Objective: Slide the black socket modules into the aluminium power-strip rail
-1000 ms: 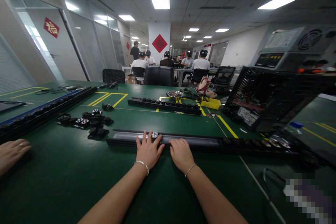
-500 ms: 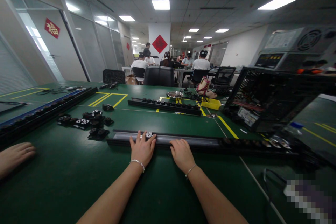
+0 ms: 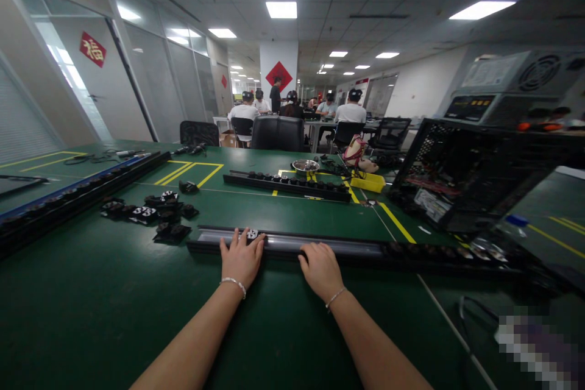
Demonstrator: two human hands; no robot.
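A long black rail [image 3: 283, 244] lies crosswise on the green table [image 3: 183, 304]. My left hand [image 3: 240, 256] rests on its left part with fingers spread, touching a small black piece with white marks [image 3: 253, 234] that sits in the channel. Farther right, my right hand [image 3: 321, 265] lies on the rail's near edge, its fingers curled over and close together; what is under them is hidden. The rail's right part holds a row of dark pieces [image 3: 429, 251]. Left of the rail is a pile of loose black pieces [image 3: 169, 213].
A second black rail [image 3: 287, 186], a metal dish [image 3: 306, 166] and a yellow box [image 3: 368, 181] stand behind. A long rail [image 3: 82, 195] runs along the left. An open computer case [image 3: 457, 177] stands at the right. People sit at tables in the background.
My left hand and the small marked piece have shifted slightly left along the rail. Another person's hand at the left edge has gone from view. A standing person in the background has moved right.
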